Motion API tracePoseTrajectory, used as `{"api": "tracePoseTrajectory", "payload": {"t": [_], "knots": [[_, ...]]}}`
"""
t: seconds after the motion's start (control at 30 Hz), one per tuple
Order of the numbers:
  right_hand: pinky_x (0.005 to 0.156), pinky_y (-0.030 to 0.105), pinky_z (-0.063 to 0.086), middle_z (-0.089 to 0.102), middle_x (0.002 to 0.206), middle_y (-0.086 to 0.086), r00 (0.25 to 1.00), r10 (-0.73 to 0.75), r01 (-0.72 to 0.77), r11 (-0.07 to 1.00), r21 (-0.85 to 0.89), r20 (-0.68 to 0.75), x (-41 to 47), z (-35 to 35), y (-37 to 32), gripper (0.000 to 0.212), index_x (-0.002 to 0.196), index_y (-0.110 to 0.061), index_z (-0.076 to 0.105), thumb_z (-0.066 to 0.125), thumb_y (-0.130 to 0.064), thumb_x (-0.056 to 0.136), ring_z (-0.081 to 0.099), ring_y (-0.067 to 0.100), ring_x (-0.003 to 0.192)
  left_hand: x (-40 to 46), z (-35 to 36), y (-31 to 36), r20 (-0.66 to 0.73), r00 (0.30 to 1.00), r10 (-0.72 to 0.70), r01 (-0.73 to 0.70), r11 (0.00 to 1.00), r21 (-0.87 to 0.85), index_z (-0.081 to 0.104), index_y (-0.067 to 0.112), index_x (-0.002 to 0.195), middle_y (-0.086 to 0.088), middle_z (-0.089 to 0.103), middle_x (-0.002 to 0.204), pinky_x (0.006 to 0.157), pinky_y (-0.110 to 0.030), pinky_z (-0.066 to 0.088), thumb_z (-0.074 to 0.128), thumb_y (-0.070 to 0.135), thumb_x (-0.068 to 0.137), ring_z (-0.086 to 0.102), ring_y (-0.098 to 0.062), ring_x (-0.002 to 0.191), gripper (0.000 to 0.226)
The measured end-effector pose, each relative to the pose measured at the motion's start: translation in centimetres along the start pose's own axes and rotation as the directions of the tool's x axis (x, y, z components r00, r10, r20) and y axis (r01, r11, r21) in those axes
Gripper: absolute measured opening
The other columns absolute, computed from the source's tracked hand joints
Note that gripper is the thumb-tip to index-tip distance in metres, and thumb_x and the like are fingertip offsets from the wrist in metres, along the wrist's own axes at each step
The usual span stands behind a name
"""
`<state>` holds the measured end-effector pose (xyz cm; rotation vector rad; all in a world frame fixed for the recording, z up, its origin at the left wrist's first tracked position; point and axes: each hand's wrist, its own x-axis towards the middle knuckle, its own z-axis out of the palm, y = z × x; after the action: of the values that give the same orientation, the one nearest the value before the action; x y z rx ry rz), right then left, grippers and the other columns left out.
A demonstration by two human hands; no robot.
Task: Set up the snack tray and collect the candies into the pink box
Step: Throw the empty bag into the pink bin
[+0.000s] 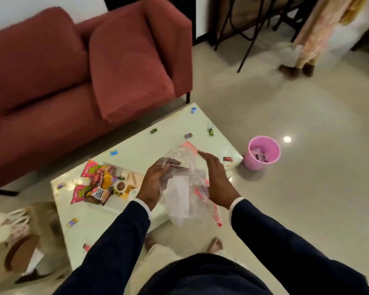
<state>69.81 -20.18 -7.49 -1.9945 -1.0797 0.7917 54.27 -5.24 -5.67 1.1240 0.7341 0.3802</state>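
The setting was a home living room: a red sofa [73, 67] with cushions stood behind a low white coffee table [136, 150] on a polished tile floor [307, 188].

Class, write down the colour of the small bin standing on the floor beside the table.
Pink: the bin shows clearly in the head view, its only view.

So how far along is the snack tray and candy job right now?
Partly done. The snack tray on the white table already holds snack packets. In hand: the left hand grips a clear plastic bag, and the right hand is open against it. Left: wrapped candies lie scattered over the table, none collected. I can't clearly see a pink box, only a pink bin on the floor.
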Motion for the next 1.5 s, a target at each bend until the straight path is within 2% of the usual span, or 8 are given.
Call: {"api": "tracePoseTrajectory", "payload": {"t": [0.3, 0.5, 0.7, 0.83, 0.97, 1.13, 1.37, 1.5], "knots": [[0.105, 0.02, 0.042, 0.054, 0.131, -0.034, 0.95, 0.178, -0.296, 0.776, 0.557, 0.256, -3.7, -10.2, 5.9, 0.056, 0.137, -0.05, 0.041, 0.058, -0.057, 0.084, 0.053, -0.007, 0.125, 6.6, 11.0, -1.2, -0.058, 0.997, 0.049, -0.047, 0.998, 0.033, 0.064, 0.01, 0.127, -0.011, 0.071, 0.127, 0.098, -0.054, 0.056, 0.068, 0.026, 0.098, 0.066, -0.035, 0.12, 0.033], [0.104, 0.043, 0.051, 0.062, 0.126, -0.003, 0.949, 0.307, -0.312, 0.892, 0.327, 0.067, -2.0, -13.9, 10.1, 0.069, 0.137, -0.026, 0.045, 0.078, -0.038, 0.077, 0.063, 0.018, 0.113, 10.7, 17.6, -4.6, 0.13, 0.991, -0.032, 0.012, 0.988, 0.151, 0.043, 0.025, 0.142, -0.006, 0.061, 0.143, 0.105, -0.039, 0.053, 0.065, 0.008, 0.092, 0.06, -0.025, 0.131, 0.057], [0.081, 0.023, 0.046, 0.061, 0.117, 0.001, 0.839, 0.506, -0.483, 0.862, 0.155, -0.2, 1.6, -19.1, 15.9, 0.062, 0.145, -0.023, 0.045, 0.065, -0.015, 0.087, 0.063, 0.025, 0.105, 15.7, 21.6, -5.7, 0.079, 0.992, 0.102, -0.127, 0.875, 0.467, 0.036, 0.029, 0.148, 0.006, 0.04, 0.154, 0.108, -0.026, 0.046, 0.054, 0.001, 0.098, 0.047, -0.006, 0.136, 0.06], [0.065, 0.008, 0.038, 0.058, 0.106, -0.004, 0.869, 0.478, -0.459, 0.876, 0.15, -0.129, 5.3, -21.7, 17.2, 0.049, 0.134, -0.019, 0.049, 0.068, -0.017, 0.088, 0.059, 0.02, 0.094, 19.0, 25.2, -5.8, 0.565, 0.825, -0.008, -0.408, 0.684, 0.605, 0.027, 0.029, 0.155, 0.002, 0.028, 0.164, 0.12, -0.022, 0.028, 0.07, 0.031, 0.092, 0.028, -0.01, 0.152, 0.077], [0.078, 0.033, 0.057, 0.068, 0.105, 0.009, 0.905, 0.421, -0.415, 0.851, 0.322, 0.054, 8.7, -23.2, 17.7, 0.031, 0.114, -0.01, 0.056, 0.073, -0.012, 0.087, 0.066, 0.026, 0.093, 23.9, 28.8, -6.3, 0.564, 0.801, -0.2, -0.353, 0.604, 0.715, 0.017, 0.028, 0.16, 0.001, 0.02, 0.166, 0.117, -0.044, 0.041, 0.092, 0.032, 0.072, 0.031, -0.021, 0.15, 0.116], [0.098, 0.042, 0.056, 0.069, 0.119, 0.02, 0.891, 0.439, -0.385, 0.599, 0.702, 0.114, 9.2, -26.2, 20.6, 0.038, 0.125, 0.002, 0.057, 0.07, 0.003, 0.089, 0.069, 0.032, 0.109, 29.5, 30.8, -7.0, 0.66, 0.705, -0.261, -0.602, 0.272, 0.751, 0.02, 0.045, 0.147, 0.0, 0.045, 0.147, 0.076, -0.045, 0.061, 0.086, 0.029, 0.073, 0.067, -0.028, 0.104, 0.101], [0.076, 0.035, 0.058, 0.061, 0.109, 0.01, 0.75, 0.64, -0.503, 0.715, 0.486, -0.166, 11.9, -28.5, 26.6, 0.028, 0.112, -0.017, 0.061, 0.075, -0.022, 0.089, 0.064, 0.017, 0.086, 34.1, 34.3, -11.7, 0.402, 0.914, -0.062, -0.386, 0.176, 0.905, 0.033, 0.031, 0.125, -0.005, 0.069, 0.112, 0.064, -0.036, 0.053, 0.078, 0.015, 0.079, 0.071, -0.035, 0.086, 0.067], [0.084, 0.046, 0.062, 0.066, 0.126, 0.01, 0.702, 0.648, -0.598, 0.31, 0.739, 0.296, 14.5, -28.8, 30.6, 0.055, 0.133, -0.028, 0.047, 0.072, -0.047, 0.088, 0.071, 0.025, 0.104, 36.5, 38.3, -14.8, 0.215, 0.977, -0.013, -0.197, 0.348, 0.917, 0.037, 0.029, 0.124, -0.003, 0.069, 0.108, 0.064, -0.03, 0.047, 0.078, 0.024, 0.081, 0.068, -0.027, 0.085, 0.06]]}}
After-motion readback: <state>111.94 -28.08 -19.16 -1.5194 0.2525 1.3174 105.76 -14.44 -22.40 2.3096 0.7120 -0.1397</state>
